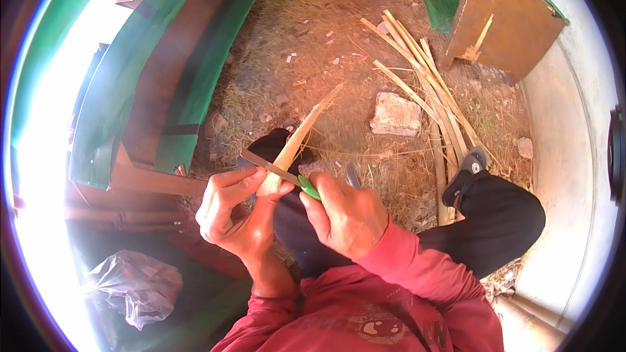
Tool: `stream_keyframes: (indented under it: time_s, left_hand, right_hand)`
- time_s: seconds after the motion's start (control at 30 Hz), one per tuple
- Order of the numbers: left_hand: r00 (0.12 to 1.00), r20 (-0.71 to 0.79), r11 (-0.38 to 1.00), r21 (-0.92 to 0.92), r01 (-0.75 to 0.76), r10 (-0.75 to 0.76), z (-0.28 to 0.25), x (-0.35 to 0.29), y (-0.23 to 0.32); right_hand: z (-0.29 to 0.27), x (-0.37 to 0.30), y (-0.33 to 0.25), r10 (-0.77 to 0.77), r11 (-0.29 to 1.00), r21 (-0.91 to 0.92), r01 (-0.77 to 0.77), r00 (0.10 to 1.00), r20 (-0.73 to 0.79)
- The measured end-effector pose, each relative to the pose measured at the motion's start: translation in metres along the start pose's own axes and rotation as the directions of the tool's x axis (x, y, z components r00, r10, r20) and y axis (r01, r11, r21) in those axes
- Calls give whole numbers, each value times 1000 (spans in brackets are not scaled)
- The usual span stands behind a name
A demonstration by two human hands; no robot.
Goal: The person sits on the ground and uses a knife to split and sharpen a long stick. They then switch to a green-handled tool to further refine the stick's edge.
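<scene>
My left hand pinches the near, wide end of a pale split wooden strip, which tapers away from me to a frayed tip. In my right hand is a knife with a green handle, the fingers closed round it. The knife's flat blade lies across the strip near its wide end, its tip pointing left. The left fingertips are close to the blade. Both hands are in front of my body, above my dark trousers.
Several long pale wooden strips lie on the ground at the right, beside my sandalled foot. A squared stone block sits left of them. Green-covered boards stand at the left. A clear plastic bag rests lower left.
</scene>
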State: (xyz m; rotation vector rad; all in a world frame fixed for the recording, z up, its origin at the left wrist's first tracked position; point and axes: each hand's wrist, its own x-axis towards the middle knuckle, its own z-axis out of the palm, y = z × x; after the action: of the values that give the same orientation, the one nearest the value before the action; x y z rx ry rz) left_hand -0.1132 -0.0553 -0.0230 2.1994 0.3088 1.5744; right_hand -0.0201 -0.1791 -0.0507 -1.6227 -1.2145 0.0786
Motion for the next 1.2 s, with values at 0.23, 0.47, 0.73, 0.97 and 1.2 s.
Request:
stream_keyframes:
  time_s: [0.23, 0.47, 0.73, 0.97, 1.2]
  left_hand:
    - [997, 28, 995, 70, 66, -68, -1, -6, 4]
    - [967, -140, 963, -195, 184, -213, 7, -5, -5]
    - [953, -200, 969, -144, 200, -226, 18, -18, 4]
    - [928, -259, 955, -198, 221, -268, 19, -25, -1]
    - [911, -256, 939, -203, 276, -323, 13, -19, -1]
  right_hand:
    - [20, 2, 47, 263, 926, -276, -257, 965, -15]
    - [-13, 4, 23, 98, 995, 22, -97, 993, -70]
    - [33, 3, 23, 116, 993, -9, -116, 993, -22]
    - [25, 11, 8, -23, 996, 81, 24, 1000, -16]
    - [46, 6, 52, 130, 982, -139, -127, 991, 13]
